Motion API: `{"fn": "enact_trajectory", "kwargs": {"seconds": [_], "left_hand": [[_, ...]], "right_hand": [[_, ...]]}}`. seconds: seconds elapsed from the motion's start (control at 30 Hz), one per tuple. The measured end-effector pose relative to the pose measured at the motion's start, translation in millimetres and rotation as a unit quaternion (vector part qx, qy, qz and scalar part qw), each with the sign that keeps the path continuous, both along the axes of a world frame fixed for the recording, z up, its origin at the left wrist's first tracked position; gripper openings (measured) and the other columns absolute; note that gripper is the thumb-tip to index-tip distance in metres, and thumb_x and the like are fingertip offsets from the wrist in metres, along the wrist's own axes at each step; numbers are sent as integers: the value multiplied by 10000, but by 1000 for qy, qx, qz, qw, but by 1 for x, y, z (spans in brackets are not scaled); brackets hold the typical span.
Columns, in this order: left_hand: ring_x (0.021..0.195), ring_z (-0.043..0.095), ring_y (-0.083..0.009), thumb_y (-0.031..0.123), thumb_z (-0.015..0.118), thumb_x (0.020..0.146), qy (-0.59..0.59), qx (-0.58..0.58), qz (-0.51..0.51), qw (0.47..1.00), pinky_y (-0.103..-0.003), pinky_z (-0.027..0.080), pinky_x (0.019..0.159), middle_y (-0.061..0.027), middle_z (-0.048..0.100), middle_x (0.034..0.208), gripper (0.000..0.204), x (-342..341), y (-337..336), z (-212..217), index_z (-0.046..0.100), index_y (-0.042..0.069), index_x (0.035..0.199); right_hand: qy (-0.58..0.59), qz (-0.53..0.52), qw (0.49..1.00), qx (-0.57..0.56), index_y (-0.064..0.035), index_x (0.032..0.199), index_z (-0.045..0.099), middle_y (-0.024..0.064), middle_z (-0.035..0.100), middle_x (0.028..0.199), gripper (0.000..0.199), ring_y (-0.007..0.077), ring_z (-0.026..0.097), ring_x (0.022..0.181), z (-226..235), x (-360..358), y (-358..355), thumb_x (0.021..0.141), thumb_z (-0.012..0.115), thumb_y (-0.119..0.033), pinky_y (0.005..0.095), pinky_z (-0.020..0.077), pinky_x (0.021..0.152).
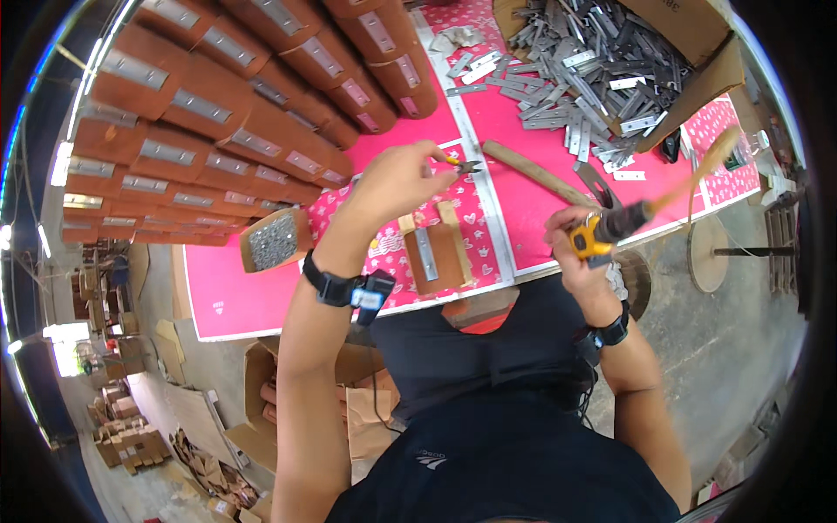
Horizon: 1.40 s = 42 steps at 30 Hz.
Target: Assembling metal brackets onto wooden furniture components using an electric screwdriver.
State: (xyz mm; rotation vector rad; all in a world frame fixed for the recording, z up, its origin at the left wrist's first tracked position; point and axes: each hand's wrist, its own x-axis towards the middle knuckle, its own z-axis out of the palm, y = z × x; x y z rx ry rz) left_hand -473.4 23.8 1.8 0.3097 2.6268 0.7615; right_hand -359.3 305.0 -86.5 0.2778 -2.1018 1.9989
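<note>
My left hand [397, 181] is closed around the yellow handles of small pliers [468, 166], whose dark jaws point right over the pink table cover. In my right hand [577, 261] is a yellow-and-black power drill [602, 234], raised above the table's near edge. Its front end points up and right, and a blurred tan shape beyond it is hard to make out. Between my hands, a wooden jig [449, 225] holds a brown piece [446, 253] with a metal plate [426, 254] lying on it. A claw hammer [540, 174] rests behind the drill.
Stacked brown curved pieces with metal plates [253, 105] fill the left side. A small box of screws [301, 228] stands before them. Loose metal plates [558, 96] spill from a cardboard box [711, 96] at the far right. Another cardboard box [257, 383] sits below the table.
</note>
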Motion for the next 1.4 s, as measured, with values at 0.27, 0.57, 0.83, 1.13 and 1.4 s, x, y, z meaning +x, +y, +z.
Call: {"fn": "enact_trajectory", "kwargs": {"seconds": [0.27, 0.57, 0.83, 1.13, 1.4], "left_hand": [[1198, 516, -405, 378, 889, 615, 75, -175, -174, 966, -473, 455, 1007, -209, 517, 1268, 909, 99, 24, -18, 517, 10, 1358], [1335, 466, -373, 182, 876, 612, 130, 113, -40, 984, -448, 395, 1123, -215, 441, 1412, 1034, 114, -35, -84, 311, 35, 1466], [1373, 453, -380, 296, 944, 631, 57, 60, -45, 996, -442, 422, 1123, -249, 396, 1476, 1151, 115, -42, -74, 229, 33, 1494], [1360, 453, -401, 321, 937, 664, 76, 70, -23, 994, -441, 426, 1119, -265, 382, 1481, 1209, 119, -34, -83, 163, -13, 1531], [1323, 477, -370, 239, 844, 739, 246, 27, -84, 965, -409, 405, 1099, -223, 493, 1389, 817, 88, -4, -24, 424, 25, 1406]], "right_hand": [[56, 23, 989, -133, 9, 1105, 515, 139, 619, 990, 282, 189, 658, 876, -10, 9, 17, 851, 601, 96, 316, 545, 794], [48, 38, 988, -142, 6, 1116, 484, 138, 610, 955, 266, 182, 639, 843, -9, 2, 29, 872, 566, 74, 325, 542, 778], [81, 31, 983, -160, 3, 1119, 482, 138, 592, 962, 274, 186, 637, 831, -19, 10, 27, 869, 562, 80, 325, 547, 771], [75, 35, 981, -174, 1, 1114, 486, 138, 583, 957, 299, 196, 639, 827, -16, 8, 37, 841, 546, 106, 332, 553, 761], [57, 20, 980, -189, 8, 1055, 532, 124, 652, 902, 207, 190, 666, 827, -11, 19, 34, 873, 627, 35, 307, 550, 765]]}}
